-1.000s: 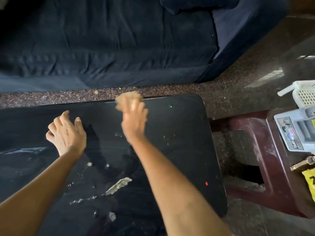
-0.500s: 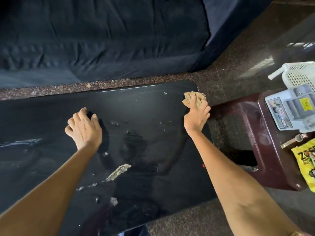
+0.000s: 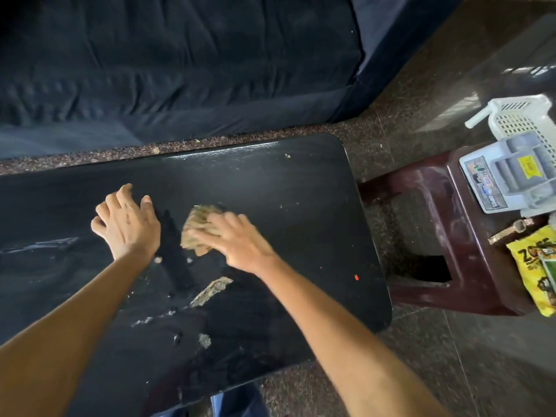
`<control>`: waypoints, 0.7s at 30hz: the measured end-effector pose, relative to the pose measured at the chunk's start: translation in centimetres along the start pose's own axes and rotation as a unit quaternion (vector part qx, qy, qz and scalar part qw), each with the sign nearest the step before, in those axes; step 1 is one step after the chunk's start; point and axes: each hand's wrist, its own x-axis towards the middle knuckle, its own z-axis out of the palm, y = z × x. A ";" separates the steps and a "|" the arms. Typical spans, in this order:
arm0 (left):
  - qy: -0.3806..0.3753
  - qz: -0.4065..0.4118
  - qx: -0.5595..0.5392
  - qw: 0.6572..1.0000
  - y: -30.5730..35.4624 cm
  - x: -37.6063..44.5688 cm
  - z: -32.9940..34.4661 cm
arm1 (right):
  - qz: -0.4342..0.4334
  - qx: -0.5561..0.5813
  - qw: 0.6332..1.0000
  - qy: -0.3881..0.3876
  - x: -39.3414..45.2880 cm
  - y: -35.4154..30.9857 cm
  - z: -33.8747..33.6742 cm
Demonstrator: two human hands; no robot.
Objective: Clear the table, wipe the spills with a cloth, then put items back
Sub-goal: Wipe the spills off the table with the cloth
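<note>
My right hand [image 3: 240,242] lies flat on a crumpled tan cloth [image 3: 197,219] and presses it onto the middle of the black table [image 3: 301,191]; the hand is motion-blurred. My left hand [image 3: 128,224] rests palm-down on the tabletop just left of the cloth, fingers spread. A tan smear [image 3: 212,291] and a smaller blob [image 3: 205,340] sit on the table nearer to me. White streaks [image 3: 39,245] mark the left side. A few crumbs [image 3: 288,155] lie near the far right corner, and a red spot [image 3: 356,277] near the right edge.
A dark blue sofa [image 3: 180,70] runs along the table's far side. To the right a maroon plastic stool [image 3: 436,236] carries a grey box [image 3: 511,176], a brass item [image 3: 508,231] and a yellow packet [image 3: 538,266]. A white basket [image 3: 517,118] stands behind it.
My right hand has swept the cloth from the far edge to the table's right edge, then back left to the middle beside my left hand. The left hand has stayed planted.
</note>
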 end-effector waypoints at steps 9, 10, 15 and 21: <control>-0.011 0.001 -0.025 1.000 0.6 -1.6 1.5 | 0.652 0.042 0.744 0.141 -9.6 11.3 -2.1; -0.013 0.000 -0.026 1.000 0.4 -1.8 1.6 | 0.675 0.050 0.721 0.147 -8.2 10.6 -1.6; -0.007 0.003 -0.017 1.000 -0.9 -2.2 0.9 | 0.561 0.032 0.812 0.160 -0.9 -1.0 -0.1; 0.004 0.025 -0.003 1.000 -2.2 -2.6 -0.7 | 0.125 0.018 0.992 0.015 -0.8 -14.5 2.7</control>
